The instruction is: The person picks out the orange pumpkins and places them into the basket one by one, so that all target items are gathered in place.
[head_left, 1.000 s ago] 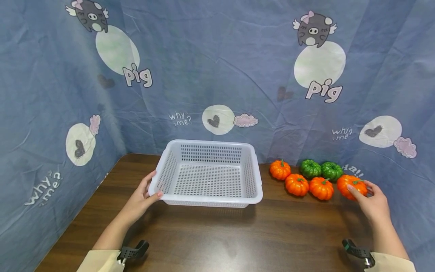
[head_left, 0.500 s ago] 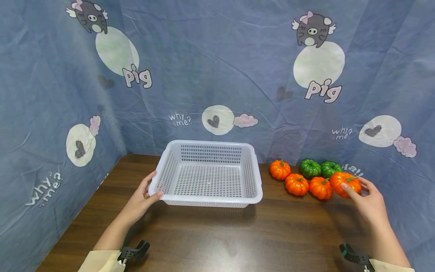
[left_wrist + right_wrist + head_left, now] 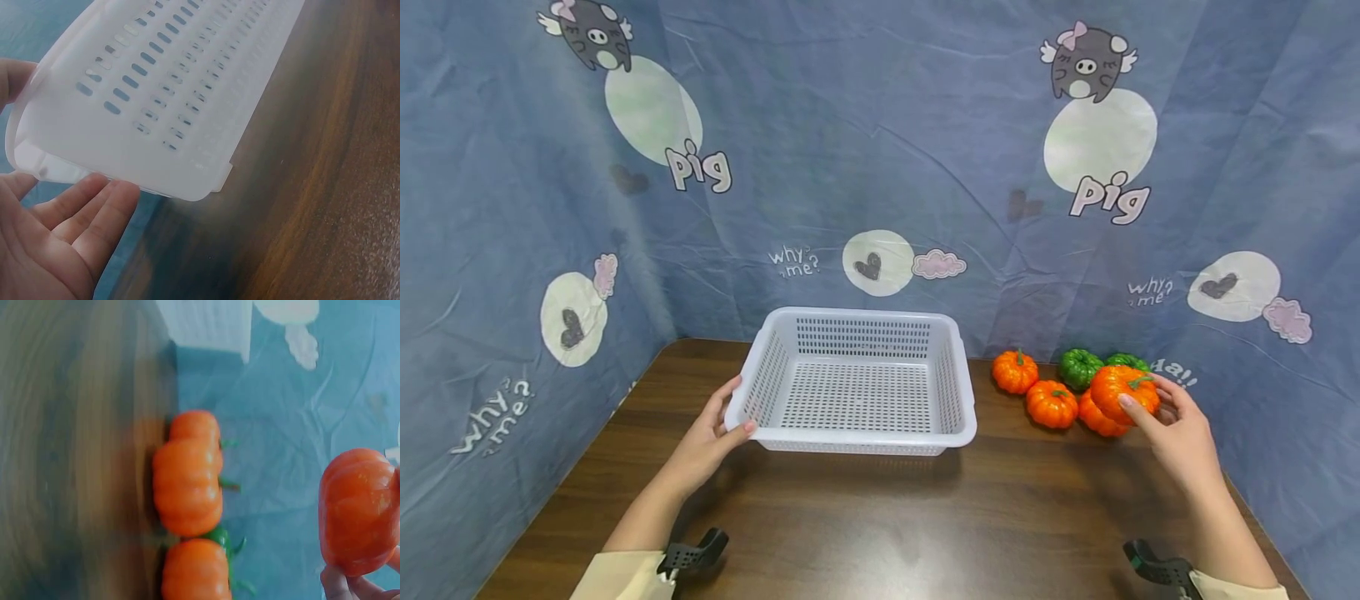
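Orange pumpkin (image 3: 1108,387), held aloft
Right hand (image 3: 1180,437): fingers curled round it; left hand (image 3: 706,435): thumb and fingers gripping white plastic basket (image 3: 857,437)

In the right hand (image 3: 1183,442), the held pumpkin (image 3: 1111,385) hides some fingertips in the head view and covers part of 1 orange pumpkin (image 3: 1099,423) just behind the grip and much of 1 green pumpkin (image 3: 1127,360) farther behind it. The right wrist view's right edge crops the held pumpkin, its top edge cuts off the basket (image 3: 850,438) well away from the grip, and the cloth (image 3: 281,406) beyond is blurred. Around the grip of the left hand (image 3: 703,442), the left wrist view loses the basket's far end past its top edge and part of the palm past its left and bottom edges.
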Motion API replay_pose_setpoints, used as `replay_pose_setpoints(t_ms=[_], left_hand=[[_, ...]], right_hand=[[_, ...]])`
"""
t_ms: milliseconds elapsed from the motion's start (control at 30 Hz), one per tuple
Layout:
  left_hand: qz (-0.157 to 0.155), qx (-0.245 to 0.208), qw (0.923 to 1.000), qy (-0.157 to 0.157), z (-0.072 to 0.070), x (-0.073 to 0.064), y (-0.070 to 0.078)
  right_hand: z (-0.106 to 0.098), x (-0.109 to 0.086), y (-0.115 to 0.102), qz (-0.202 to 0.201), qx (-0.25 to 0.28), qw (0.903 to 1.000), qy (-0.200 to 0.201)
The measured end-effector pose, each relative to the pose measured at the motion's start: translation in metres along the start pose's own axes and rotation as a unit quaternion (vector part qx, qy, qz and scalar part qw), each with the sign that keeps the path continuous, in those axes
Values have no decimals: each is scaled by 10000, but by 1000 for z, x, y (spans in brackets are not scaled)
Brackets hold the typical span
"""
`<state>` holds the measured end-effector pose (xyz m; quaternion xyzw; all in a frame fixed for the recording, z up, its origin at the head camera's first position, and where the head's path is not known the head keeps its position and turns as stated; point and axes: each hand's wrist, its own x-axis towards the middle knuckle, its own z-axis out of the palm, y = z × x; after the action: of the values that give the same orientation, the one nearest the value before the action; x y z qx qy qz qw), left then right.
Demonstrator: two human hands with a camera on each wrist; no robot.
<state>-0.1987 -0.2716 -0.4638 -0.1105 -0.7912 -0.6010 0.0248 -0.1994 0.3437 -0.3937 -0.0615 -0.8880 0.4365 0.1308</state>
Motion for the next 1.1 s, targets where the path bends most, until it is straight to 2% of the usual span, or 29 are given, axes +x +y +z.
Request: replay_pose_setpoints(t_ms=[233, 533, 800, 1100], left_hand=[[27, 13, 10000, -24, 0, 1, -2], [84, -23, 10000, -7, 0, 1, -3], [61, -28, 10000, -8, 0, 0, -4], [2, 49, 10000, 0, 0, 0, -2]], right_hand=[[24, -2, -17, -409, 90, 9991, -63], [54, -5, -43, -739, 146, 9961, -455], [84, -7, -62, -869, 459, 9917, -823], [119, -10, -77, -1168, 653, 9862, -976]])
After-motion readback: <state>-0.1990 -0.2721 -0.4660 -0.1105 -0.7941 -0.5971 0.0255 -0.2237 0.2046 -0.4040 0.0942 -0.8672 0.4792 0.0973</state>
